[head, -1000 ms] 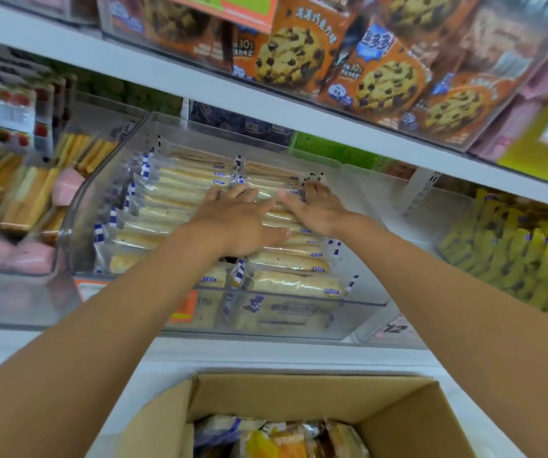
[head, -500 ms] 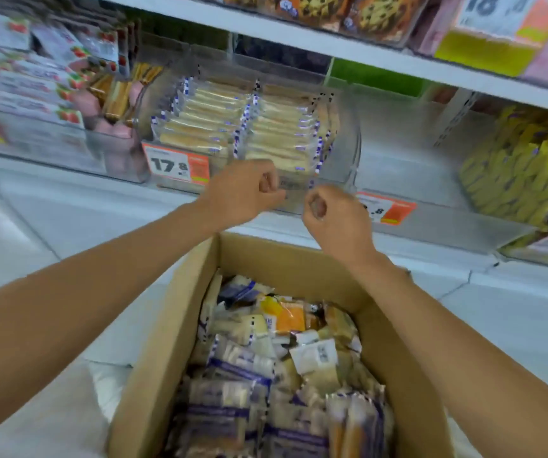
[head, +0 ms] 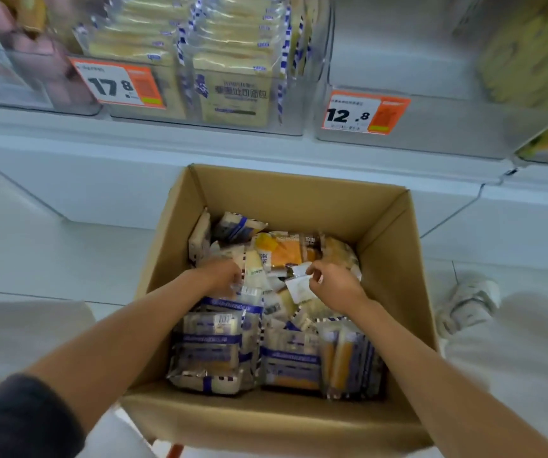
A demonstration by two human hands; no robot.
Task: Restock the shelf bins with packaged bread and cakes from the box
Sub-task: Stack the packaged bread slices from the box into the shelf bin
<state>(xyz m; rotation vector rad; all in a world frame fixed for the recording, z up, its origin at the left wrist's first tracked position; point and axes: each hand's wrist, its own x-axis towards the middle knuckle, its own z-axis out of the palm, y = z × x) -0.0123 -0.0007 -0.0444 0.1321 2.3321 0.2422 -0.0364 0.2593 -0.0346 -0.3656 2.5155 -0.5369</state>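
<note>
1. the right hand (head: 335,285) has its grip closed in a pinch on the top edge of a small white packet (head: 297,287).
2. the left hand (head: 223,276) is curled down among the wrappers just beside it. i cannot tell whether its grip has caught one.
3. both hands work inside the cardboard box (head: 299,200), which holds plenty of mixed bread and cake packets (head: 213,345). blue-banded ones lie nearest, and an orange packet (head: 286,252) lies further back.
4. this looks like the picking step, with the next item being sorted out of the pile.
5. the next move calls for lifting the white packet clear of its neighbours and carrying it up to a matching shelf bin. the bin (head: 233,94) by the 17.8 tag (head: 117,84) is already packed to its front.
</note>
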